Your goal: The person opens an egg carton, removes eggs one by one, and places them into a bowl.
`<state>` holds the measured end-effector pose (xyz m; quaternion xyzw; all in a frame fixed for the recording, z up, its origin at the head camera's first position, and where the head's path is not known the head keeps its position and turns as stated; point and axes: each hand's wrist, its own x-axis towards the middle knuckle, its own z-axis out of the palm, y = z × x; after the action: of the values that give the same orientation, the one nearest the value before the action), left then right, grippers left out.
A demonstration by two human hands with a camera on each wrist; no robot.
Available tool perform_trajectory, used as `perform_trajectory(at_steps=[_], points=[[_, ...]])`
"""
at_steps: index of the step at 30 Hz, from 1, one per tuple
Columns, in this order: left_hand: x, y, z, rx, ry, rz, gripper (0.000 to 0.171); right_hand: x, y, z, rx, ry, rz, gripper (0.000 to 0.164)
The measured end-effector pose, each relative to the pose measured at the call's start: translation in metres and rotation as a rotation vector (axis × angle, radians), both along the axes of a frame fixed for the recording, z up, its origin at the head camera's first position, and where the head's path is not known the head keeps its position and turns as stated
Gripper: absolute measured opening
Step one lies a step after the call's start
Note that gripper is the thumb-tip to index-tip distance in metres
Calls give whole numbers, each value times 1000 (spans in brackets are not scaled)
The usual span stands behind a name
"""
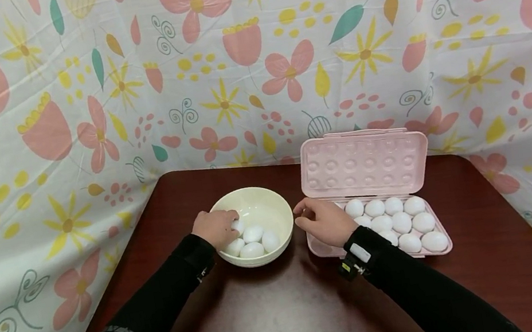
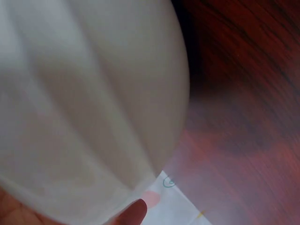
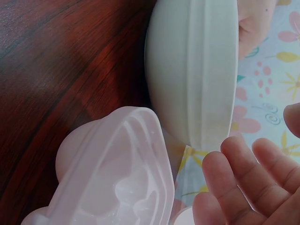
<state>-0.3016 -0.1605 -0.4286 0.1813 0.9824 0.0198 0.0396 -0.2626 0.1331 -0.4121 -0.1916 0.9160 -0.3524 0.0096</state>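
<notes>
Head view, and one smooth, white, oval egg [image 1: 238, 227] is pinched, it seems, by the left hand [image 1: 215, 229], fingers curled inside the round cream-coloured bowl [image 1: 267, 206]! Nothing is held by the right hand [image 1: 327, 220], fingers relaxed beside the hinged pink plastic carton [image 1: 365, 165]. Probably light, rigid, slippery, easily cracked: the egg is best gripped softly around its middle.

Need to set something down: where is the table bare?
Bare: the table between the black sleeves in front of the bowl, behind it, and right of the egg carton. Crowded: the narrow gap from bowl to carton, by the right hand.
</notes>
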Motion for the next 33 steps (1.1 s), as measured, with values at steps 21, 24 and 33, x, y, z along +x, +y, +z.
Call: perform_trajectory(at_steps=[21,24,33], points=[[11,11,15,149,144,-30,28,-18,35,6,97,60,-109,31],[17,20,21,228,196,-79,27,-26,46,5,163,65,-138,35],[31,59,30,311,215,-187,34,-44,63,3,363,10,-172,44]])
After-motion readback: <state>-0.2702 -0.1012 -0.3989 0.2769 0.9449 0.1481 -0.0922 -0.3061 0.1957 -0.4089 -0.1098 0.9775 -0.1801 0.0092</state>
